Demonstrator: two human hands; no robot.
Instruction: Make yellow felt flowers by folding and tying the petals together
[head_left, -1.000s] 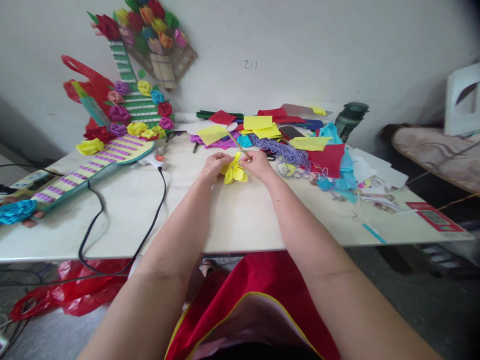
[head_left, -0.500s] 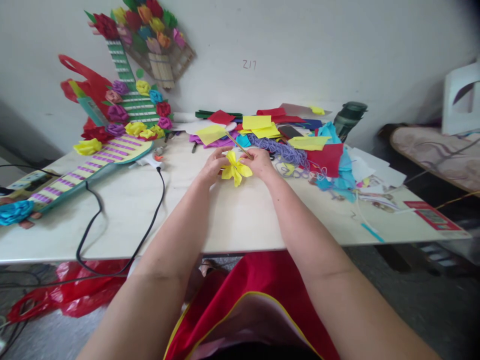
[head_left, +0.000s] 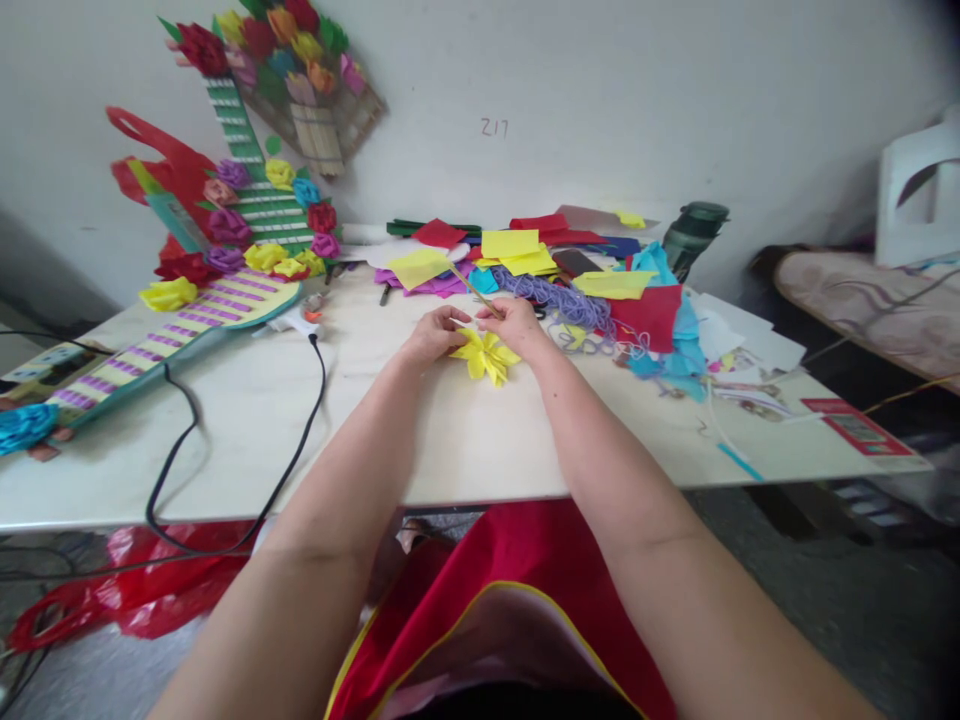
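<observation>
A yellow paper flower (head_left: pixel 487 355) lies between my two hands over the middle of the pale table (head_left: pixel 247 420). My left hand (head_left: pixel 431 335) pinches its left side with closed fingers. My right hand (head_left: pixel 519 325) is closed on its right side and also grips a thin wooden stick (head_left: pixel 469 283), which slants up and away to the left. Both forearms reach in from the bottom of the view.
Behind the hands lies a heap of coloured paper sheets (head_left: pixel 517 248) and purple yarn (head_left: pixel 559 300). A striped craft piece with paper roses (head_left: pixel 247 215) stands at the left. A black cable (head_left: pixel 180 440) loops across the table's left half. A green bottle (head_left: pixel 694 235) stands at the back right.
The yellow flower has turned between my fingers and dropped lower toward the table, its petals now pointing down and right. Both hands stayed in place.
</observation>
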